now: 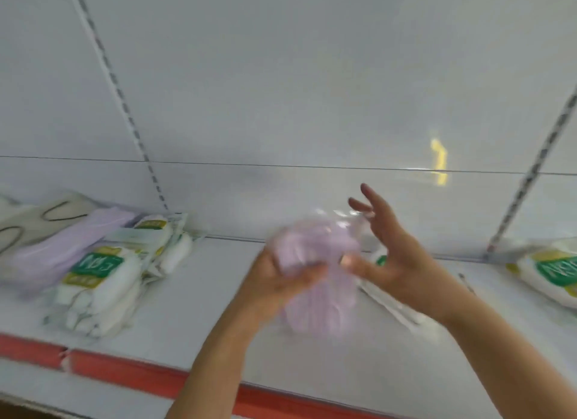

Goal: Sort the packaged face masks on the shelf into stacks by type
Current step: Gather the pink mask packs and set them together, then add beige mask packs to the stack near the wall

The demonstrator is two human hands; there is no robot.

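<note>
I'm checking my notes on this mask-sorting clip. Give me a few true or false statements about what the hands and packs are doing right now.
1. The left hand grips a purple mask pack. True.
2. The right hand rests flat on the shelf. False: it is raised, thumb on the pack, fingers spread.
3. Green-labelled white mask packs lie stacked at left. True.
4. The shelf's front edge strip is blue. False: it is red.

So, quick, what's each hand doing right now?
Left hand: grips the purple mask pack.
Right hand: thumb on the same pack, fingers spread; grip unclear.
</note>
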